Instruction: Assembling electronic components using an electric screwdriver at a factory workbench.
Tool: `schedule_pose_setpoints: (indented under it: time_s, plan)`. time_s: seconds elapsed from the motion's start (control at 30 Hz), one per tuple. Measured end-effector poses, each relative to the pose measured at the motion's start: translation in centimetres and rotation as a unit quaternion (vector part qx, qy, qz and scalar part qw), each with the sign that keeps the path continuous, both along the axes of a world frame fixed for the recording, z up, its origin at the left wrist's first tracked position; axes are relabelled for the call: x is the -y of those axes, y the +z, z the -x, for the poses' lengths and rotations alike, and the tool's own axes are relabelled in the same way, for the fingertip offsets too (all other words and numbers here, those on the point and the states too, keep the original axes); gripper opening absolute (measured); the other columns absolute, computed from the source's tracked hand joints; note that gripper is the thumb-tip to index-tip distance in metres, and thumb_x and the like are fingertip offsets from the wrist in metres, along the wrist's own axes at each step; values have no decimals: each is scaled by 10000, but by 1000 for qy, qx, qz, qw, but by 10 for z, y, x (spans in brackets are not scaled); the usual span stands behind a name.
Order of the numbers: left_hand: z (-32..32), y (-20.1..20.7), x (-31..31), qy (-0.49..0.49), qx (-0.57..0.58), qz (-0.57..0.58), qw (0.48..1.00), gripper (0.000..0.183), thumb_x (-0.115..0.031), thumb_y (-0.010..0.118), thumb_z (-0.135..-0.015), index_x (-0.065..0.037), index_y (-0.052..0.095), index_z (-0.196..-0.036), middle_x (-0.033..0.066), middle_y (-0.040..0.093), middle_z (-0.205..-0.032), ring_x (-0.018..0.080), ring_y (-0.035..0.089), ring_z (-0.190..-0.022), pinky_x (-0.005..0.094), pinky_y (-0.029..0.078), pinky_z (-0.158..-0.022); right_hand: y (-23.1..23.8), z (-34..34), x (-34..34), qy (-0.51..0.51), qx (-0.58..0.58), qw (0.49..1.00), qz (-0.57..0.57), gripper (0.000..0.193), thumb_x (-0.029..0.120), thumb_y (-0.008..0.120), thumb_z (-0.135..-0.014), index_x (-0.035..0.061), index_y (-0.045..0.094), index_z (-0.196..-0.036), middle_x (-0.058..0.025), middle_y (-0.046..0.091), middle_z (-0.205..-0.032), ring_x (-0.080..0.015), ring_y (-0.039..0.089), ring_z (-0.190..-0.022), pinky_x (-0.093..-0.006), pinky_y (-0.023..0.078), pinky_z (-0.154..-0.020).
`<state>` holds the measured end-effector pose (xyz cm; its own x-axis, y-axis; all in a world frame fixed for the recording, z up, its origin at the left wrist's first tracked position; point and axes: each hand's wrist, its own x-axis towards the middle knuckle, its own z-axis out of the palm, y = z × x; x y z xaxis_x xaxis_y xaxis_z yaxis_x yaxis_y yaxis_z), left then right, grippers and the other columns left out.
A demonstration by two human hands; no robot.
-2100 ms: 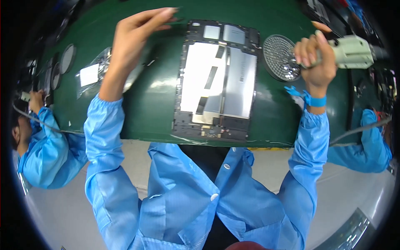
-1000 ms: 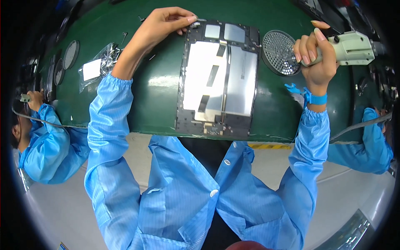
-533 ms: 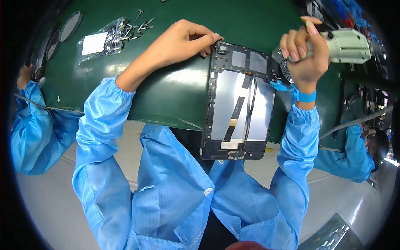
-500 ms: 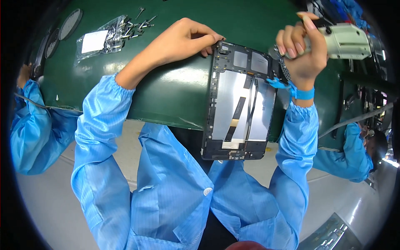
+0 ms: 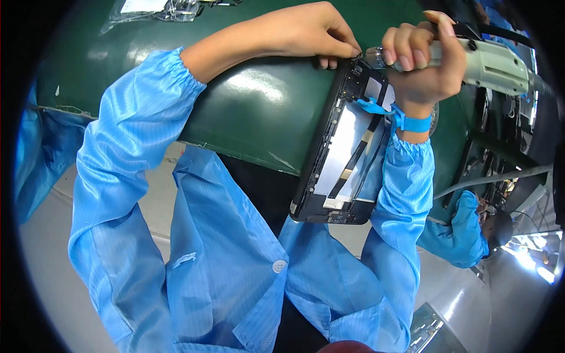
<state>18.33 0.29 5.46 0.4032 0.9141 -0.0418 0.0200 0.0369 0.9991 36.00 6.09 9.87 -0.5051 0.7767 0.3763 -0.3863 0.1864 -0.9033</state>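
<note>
My right hand (image 5: 425,62) is wrapped around a pale green electric screwdriver (image 5: 494,67), its metal nose pointing left toward my left fingertips. My left hand (image 5: 321,36) is closed in a pinch at the upper left corner of an opened tablet (image 5: 340,159). Some small dark thing shows at those fingertips, too small to name. Black frame, silvery inner plate and dark ribbon cables are visible on the tablet, which lies tilted and juts past the table's near edge. My right wrist, with a blue wrist strap (image 5: 415,123), covers part of its right side.
A clear bag (image 5: 185,9) of small metal parts lies on the green table (image 5: 253,126) at the far left. A grey cable (image 5: 494,176) runs along the right. Blue-sleeved people sit at the left (image 5: 53,141) and right (image 5: 456,235).
The view has shifted, so the table and bag sit higher and farther left. The tablet has tipped, and the screwdriver's nose has come close to my left fingertips.
</note>
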Motion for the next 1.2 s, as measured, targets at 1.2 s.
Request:
schedule_pose_setpoints:
  time_s: [1.2]
  plan:
    - [1, -2, 3, 13, -18, -13, 1000, 238, -103, 616, -922, 92, 704, -1027, 62, 666, -722, 94, 590, -631, 226, 493, -599, -8, 23, 18, 199, -424, 781, 413, 312, 241, 411, -1003, -22, 573, -1043, 43, 296, -497, -92, 305, -367, -254, 344, -371]
